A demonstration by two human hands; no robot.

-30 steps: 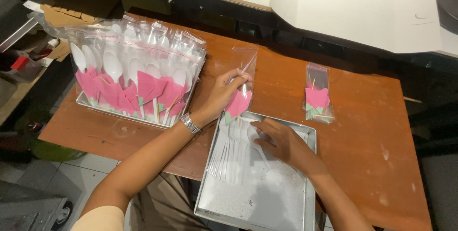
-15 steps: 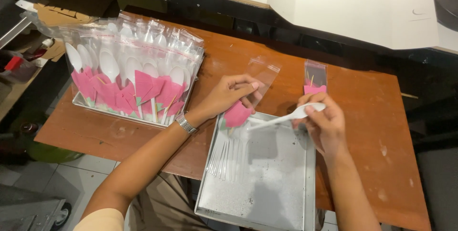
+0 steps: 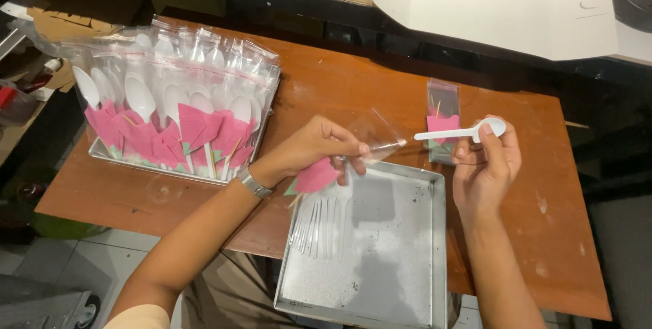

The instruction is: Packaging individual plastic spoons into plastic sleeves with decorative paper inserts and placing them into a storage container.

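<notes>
i see the left hand (image 3: 319, 149) raised over the near edge of the brown wooden counter (image 3: 353, 91), its grip pinched narrow: thumb and fingertips close on the mouth of a clear plastic sleeve (image 3: 370, 142) that holds a folded pink napkin (image 3: 316, 176), with a thin toothpick sticking out below the napkin. the sleeve's open end points toward the right hand. a metal watch (image 3: 252, 182) sits on the left wrist. the right hand (image 3: 485, 166) is lifted above the right side of the counter, its grip closed around the bowl end of a white plastic spoon (image 3: 462, 132); the spoon lies level, its handle aimed at the sleeve's mouth, the tip just short of it and not touching. under both hands a shallow metal tray (image 3: 394, 261) hangs partly over the counter's front edge, and a row of white plastic forks (image 3: 319, 224) lies in its left part. behind the spoon, on the counter, one finished clear packet (image 3: 443, 115) with a pink napkin lies flat. to the left, a second tray (image 3: 102, 154) carries a dense batch of filled packets (image 3: 176, 108), standing in rows, each showing a white spoon and pink napkin.
</notes>
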